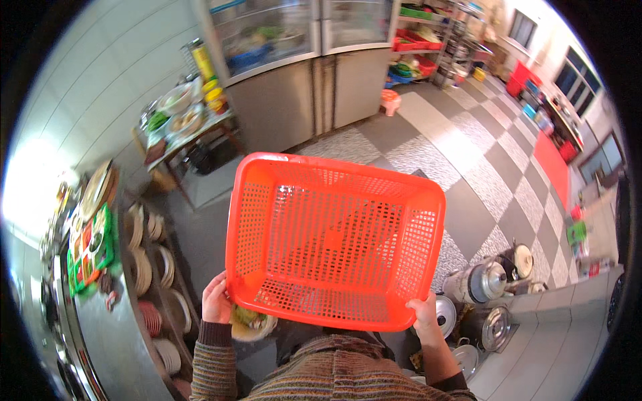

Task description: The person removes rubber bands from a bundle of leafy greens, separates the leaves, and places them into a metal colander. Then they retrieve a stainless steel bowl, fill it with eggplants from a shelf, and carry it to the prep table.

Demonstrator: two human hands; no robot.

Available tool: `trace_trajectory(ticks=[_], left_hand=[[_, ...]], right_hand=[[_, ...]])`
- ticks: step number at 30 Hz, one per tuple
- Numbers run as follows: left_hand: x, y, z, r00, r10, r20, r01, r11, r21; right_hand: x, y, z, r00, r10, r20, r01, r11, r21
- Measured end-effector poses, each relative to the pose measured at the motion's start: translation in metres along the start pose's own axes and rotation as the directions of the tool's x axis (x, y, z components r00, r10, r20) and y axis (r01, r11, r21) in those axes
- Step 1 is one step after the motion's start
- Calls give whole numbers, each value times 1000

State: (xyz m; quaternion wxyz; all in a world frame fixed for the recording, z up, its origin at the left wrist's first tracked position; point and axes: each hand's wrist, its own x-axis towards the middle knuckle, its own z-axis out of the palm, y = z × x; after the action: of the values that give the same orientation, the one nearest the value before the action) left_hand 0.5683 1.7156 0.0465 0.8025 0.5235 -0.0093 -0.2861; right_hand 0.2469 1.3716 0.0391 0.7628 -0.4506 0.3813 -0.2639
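Before my body I hold a red perforated plastic basket (335,240), its open top turned up towards me. Nothing lies inside it. My left hand (217,299) grips the lower left corner of the rim. At the lower right corner, my right hand (424,312) has its thumb over the rim. The basket's underside and some of my fingers are hidden. Below the left hand, partly covered by the basket, stands a pale bucket (253,326) with scraps in it.
Stacked plates (143,270) fill shelves under the steel counter (108,331) at left, with a green tray (103,250) on top. A small table (200,125) with bowls stands beside a glass-fronted cabinet (273,95). Lidded metal pots (486,280) stand at right on the checkered floor (466,205).
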Motion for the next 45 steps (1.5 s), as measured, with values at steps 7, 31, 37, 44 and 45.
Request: trace_trajectory(ticks=[7, 31, 37, 44, 45], left_hand=[[154, -34, 129, 972, -232, 23, 231, 972, 47], [767, -175, 801, 772, -486, 409, 453, 873, 182], [874, -183, 889, 841, -493, 221, 501, 865, 24], [1023, -215, 961, 866, -499, 23, 498, 860, -106], [1052, -221, 978, 869, -492, 51, 494, 864, -98]], right_hand=[[118, -4, -73, 960, 115, -256, -77, 985, 154], [666, -185, -325, 562, 264, -784, 389, 753, 532], [867, -318, -361, 661, 267, -702, 250, 804, 540], [1087, -432, -384, 681, 105, -724, 239, 903, 356], [1117, -445, -387, 688, 100, -719, 215, 918, 333]])
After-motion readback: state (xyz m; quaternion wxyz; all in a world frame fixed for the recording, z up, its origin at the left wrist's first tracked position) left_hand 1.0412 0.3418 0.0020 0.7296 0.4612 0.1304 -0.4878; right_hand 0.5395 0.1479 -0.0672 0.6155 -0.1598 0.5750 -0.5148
